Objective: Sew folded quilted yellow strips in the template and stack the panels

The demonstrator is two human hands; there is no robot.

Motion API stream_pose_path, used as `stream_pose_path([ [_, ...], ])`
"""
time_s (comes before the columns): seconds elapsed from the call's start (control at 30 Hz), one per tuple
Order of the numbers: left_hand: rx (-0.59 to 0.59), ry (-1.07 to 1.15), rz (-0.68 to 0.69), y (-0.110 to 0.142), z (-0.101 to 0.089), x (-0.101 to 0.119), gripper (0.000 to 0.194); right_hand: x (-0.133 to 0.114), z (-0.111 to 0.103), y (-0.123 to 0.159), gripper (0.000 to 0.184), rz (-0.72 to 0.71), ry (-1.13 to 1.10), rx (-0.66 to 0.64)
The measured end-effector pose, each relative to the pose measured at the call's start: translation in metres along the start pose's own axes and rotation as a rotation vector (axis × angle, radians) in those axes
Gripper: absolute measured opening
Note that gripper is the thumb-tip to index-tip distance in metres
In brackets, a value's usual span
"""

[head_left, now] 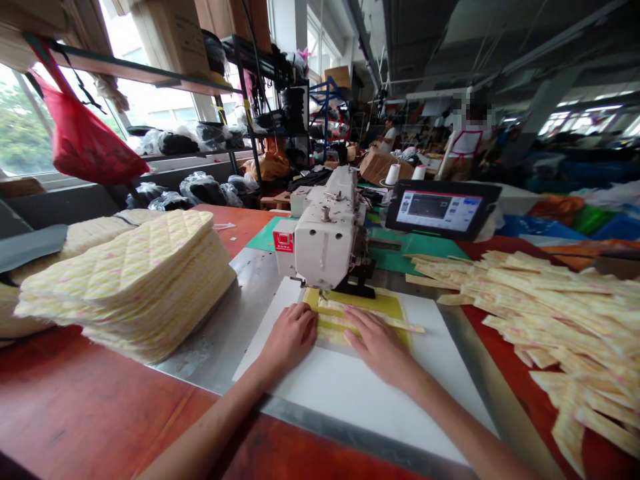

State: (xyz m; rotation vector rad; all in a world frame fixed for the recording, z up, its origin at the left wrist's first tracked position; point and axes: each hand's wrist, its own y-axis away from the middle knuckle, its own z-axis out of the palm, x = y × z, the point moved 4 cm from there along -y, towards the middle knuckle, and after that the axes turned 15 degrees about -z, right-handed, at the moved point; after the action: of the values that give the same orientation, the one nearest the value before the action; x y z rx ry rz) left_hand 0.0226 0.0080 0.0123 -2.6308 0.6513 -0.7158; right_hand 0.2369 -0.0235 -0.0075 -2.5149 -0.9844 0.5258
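My left hand [294, 331] rests on the white sheet [310, 377] with its fingers bent together at the left end of a pale yellow printed fabric strip [411, 327]. Flat over the strip lies my right hand [376, 339], fingers stretched out and slightly apart. Under the strip is a yellow-green panel [395, 307] set in the white sheet. Just beyond my hands stands the white head of a sewing machine [325, 243], its needle area above the panel's far left part. Parts of the strip are hidden under my fingers.
To the left stands a tall stack of quilted yellow fabric pieces [130, 280]. A big loose pile of fabric strips [555, 313] covers the right side. A control screen [440, 208] and thread cones [393, 175] are behind the machine. A red bag [93, 137] hangs at upper left; people are farther back.
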Motion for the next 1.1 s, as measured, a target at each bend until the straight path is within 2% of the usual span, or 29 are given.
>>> stream_pose_path([
  [0.17, -0.032, -0.017, 0.011, -0.001, 0.004, 0.013, 0.02, 0.004, -0.004, 0.01, 0.045, 0.013, 0.003, 0.004],
  [0.33, -0.027, -0.021, 0.016, -0.001, 0.006, 0.014, 0.021, 0.007, -0.006, 0.01, 0.043, 0.001, -0.041, 0.017],
  [0.53, -0.014, 0.018, 0.007, 0.003, 0.005, 0.013, 0.021, 0.03, -0.016, 0.007, 0.037, 0.037, -0.013, 0.141],
  [0.63, -0.018, 0.052, -0.005, 0.007, 0.001, 0.013, 0.024, 0.039, -0.021, 0.006, 0.035, -0.006, 0.075, 0.096],
  [0.7, -0.021, 0.057, -0.015, 0.011, -0.002, 0.012, 0.026, 0.037, -0.021, 0.004, 0.042, -0.048, 0.132, 0.047],
  [0.77, -0.022, 0.04, -0.03, 0.017, -0.007, 0.011, 0.026, 0.032, -0.019, -0.002, 0.05, -0.077, 0.18, 0.015],
  [0.87, -0.032, 0.018, -0.042, 0.025, -0.013, 0.011, 0.022, 0.024, -0.013, -0.013, 0.051, -0.07, 0.235, -0.019],
  [1.0, -0.033, 0.016, -0.056, 0.037, -0.017, 0.021, 0.023, 0.02, -0.006, -0.018, 0.042, -0.073, 0.245, -0.025],
  [1.1, -0.06, -0.087, -0.114, 0.064, -0.021, 0.029, 0.023, 0.006, 0.018, -0.039, 0.029, -0.204, 0.141, 0.066],
])
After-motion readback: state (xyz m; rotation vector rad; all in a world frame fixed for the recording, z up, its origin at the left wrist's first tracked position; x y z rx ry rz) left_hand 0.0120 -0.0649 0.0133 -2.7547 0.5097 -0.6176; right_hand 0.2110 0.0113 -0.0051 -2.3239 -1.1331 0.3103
